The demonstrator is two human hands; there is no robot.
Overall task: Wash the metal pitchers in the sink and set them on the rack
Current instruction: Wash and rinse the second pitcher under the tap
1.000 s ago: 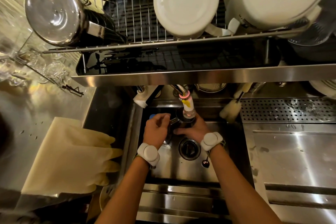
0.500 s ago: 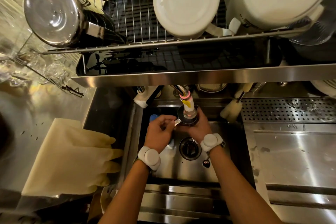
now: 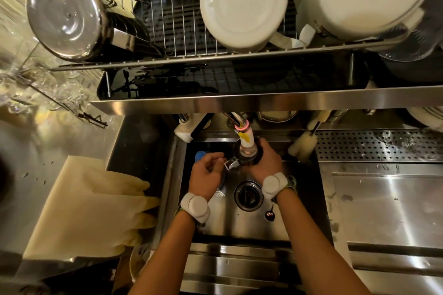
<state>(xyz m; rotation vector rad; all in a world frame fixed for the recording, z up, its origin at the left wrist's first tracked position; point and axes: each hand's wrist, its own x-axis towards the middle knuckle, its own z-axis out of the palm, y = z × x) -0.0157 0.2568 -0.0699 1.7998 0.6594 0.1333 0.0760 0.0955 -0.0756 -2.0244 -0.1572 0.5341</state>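
While the rinse is in hand: one small metal pitcher [image 3: 245, 155] sits upright under the faucet [image 3: 245, 137], over the far part of the sink [image 3: 242, 220].
Right hand: the right hand [image 3: 268, 163] is wrapped around the pitcher's right side, fingers curled on the wall.
Left hand: the left hand [image 3: 207, 175] pinches at the pitcher's handle, fingers bunched.
Done: a steel pitcher [image 3: 69, 17] already lies tipped at the left end of the rack [image 3: 215, 56], so judged washed.
Left: this pitcher has yet to go up; whether others wait cannot be told.
Rack room: two white vessels fill the right; open wire between the steel pitcher and the nearer white one [image 3: 243, 2].
Edges: the shelf lip [image 3: 263, 100] overhangs the faucet; a lift likely has to come toward the near side first.
Sink floor: a spoon [image 3: 269, 214] lies beside the drain [image 3: 248, 195].
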